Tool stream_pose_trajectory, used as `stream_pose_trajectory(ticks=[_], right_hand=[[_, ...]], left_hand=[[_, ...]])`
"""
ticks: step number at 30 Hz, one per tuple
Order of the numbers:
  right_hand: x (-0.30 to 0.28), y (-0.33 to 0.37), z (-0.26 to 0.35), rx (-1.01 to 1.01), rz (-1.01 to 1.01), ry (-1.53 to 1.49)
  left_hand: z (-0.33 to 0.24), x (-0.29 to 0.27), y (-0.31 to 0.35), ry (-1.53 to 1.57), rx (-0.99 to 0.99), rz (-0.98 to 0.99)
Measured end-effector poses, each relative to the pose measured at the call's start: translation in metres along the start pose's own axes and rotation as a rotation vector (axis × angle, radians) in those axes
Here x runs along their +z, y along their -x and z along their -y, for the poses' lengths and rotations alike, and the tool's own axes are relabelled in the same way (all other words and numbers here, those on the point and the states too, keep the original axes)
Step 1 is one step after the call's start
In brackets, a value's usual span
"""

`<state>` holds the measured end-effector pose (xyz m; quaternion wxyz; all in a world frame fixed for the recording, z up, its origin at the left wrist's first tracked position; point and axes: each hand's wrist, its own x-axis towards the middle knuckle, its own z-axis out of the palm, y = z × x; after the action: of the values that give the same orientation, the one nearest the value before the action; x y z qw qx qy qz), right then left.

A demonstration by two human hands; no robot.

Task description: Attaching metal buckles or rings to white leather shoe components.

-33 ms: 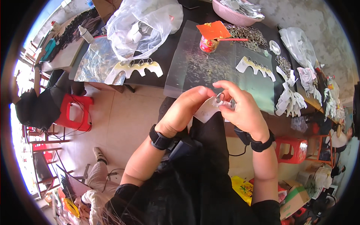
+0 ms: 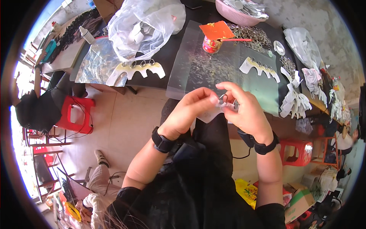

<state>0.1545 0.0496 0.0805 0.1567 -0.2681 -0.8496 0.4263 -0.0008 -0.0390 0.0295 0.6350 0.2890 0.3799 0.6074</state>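
Just beyond my lap, both hands hold a white scalloped piece (image 2: pixel 207 115) with metal rings along its folded edge. My left hand (image 2: pixel 191 108) is closed on its left end, thumb and fingers pinching beside a ring (image 2: pixel 223 98). The fingers of my right hand (image 2: pixel 245 110) are wrapped round the other end, the thumb on the folded edge; part of the piece is hidden under them. Two similar scalloped pieces with rings lie flat on the table: one to the left (image 2: pixel 151 68), half on a silvery sheet (image 2: pixel 97 63), and another to the right (image 2: pixel 261 70).
A red tin (image 2: pixel 211 46) with an orange card and a red-handled brush on top stands on a clear mat (image 2: pixel 182 72). Behind lie a heap of metal rings (image 2: pixel 256 36), a pink basket (image 2: pixel 232 14) and a plastic bag (image 2: pixel 164 23). White pieces (image 2: pixel 294 100) hang at the right edge.
My left thumb and fingers have shifted right and slightly down towards the ring, covering more of the white piece. My right hand stays almost still.
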Motion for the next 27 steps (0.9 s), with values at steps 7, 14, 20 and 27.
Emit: stream_pose_trajectory(ticks=[7,14,20,27], right_hand=[[-0.001,-0.001,0.000,-0.113,-0.041,0.029],[-0.002,0.002,0.000,-0.147,-0.031,-0.003],[-0.002,0.002,-0.005,-0.124,-0.004,-0.098],[0.000,0.001,-0.010,-0.048,0.004,-0.077]], left_hand=[[0.016,-0.004,-0.009,0.052,0.026,-0.123],[0.019,-0.005,-0.009,0.298,-0.036,-0.077],[0.015,-0.001,-0.008,0.470,-0.127,-0.038],[0.011,-0.002,-0.005,-0.043,0.069,-0.028]])
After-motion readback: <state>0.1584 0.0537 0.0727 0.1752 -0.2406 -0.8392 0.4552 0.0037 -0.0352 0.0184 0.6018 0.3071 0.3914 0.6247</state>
